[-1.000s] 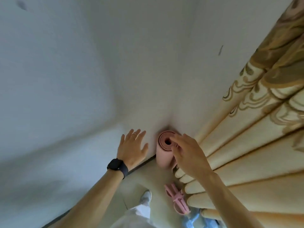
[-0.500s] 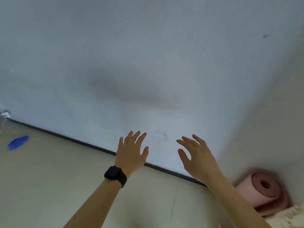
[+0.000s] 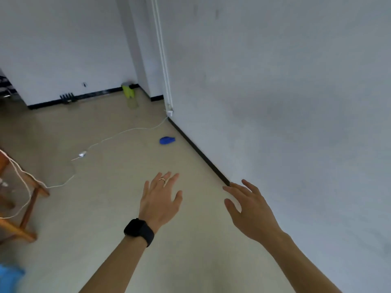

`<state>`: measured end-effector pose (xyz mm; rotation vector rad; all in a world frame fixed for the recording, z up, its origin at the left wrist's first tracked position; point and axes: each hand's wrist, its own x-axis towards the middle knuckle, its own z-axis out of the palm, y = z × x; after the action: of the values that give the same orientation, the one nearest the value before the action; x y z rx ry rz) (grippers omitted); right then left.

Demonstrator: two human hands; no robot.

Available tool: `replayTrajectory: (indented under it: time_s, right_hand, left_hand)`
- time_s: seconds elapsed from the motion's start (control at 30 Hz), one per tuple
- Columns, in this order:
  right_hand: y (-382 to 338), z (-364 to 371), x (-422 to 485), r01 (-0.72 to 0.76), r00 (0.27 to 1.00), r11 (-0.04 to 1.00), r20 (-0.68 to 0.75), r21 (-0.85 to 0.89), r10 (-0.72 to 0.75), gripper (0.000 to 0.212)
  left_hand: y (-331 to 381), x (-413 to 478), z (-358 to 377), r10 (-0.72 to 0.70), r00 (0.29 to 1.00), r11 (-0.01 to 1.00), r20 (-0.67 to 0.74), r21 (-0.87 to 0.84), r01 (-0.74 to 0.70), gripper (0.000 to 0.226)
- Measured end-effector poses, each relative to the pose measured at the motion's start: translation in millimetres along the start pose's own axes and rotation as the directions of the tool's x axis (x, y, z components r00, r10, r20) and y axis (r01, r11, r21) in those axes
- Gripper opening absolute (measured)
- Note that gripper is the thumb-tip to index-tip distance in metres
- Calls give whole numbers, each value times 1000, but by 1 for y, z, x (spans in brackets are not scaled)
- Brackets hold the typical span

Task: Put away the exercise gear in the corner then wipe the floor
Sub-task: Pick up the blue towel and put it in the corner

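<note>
We see the left hand (image 3: 161,199) and right hand (image 3: 249,208) spread wide above the floor (image 3: 110,218), holding nothing. A small blue object (image 3: 167,140) lies by the baseboard, too blurred to identify. The left edge cuts off a wooden frame (image 3: 31,206).

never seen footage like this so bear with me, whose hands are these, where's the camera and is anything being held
The picture comes from a wide-angle camera worn on a person's head, looking forward and down. The two bare hands are that person's own: the left hand, with a black smartwatch on its wrist, and the right hand. Both are open, fingers spread, holding nothing. Below is a pale beige floor beside a grey-white wall. On the floor lie a small crumpled blue object and a thin white cable.
</note>
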<state>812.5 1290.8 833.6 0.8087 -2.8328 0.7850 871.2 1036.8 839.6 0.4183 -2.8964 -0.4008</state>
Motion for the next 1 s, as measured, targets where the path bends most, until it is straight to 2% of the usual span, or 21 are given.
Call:
replayTrajectory:
  time_s: [0.13, 0.4, 0.83, 1.0]
  right_hand:
    - [-61, 53, 61, 52, 998, 998, 43, 17, -53, 44]
    - [-137, 127, 189, 134, 990, 991, 45, -5, -134, 41]
    - [-235, 224, 511, 340, 940, 940, -29, -10, -340, 39]
    - [-272, 259, 625, 383, 923, 924, -33, -21, -383, 39]
  left_hand:
    - [-99, 27, -26, -111, 993, 994, -27, 5, 111, 56]
    - [-224, 98, -57, -210, 976, 976, -60, 42, 213, 55]
    - [-403, 343, -103, -269, 941, 945, -207, 133, 299, 53]
    - [-474, 428, -114, -259, 926, 935, -274, 170, 312, 60]
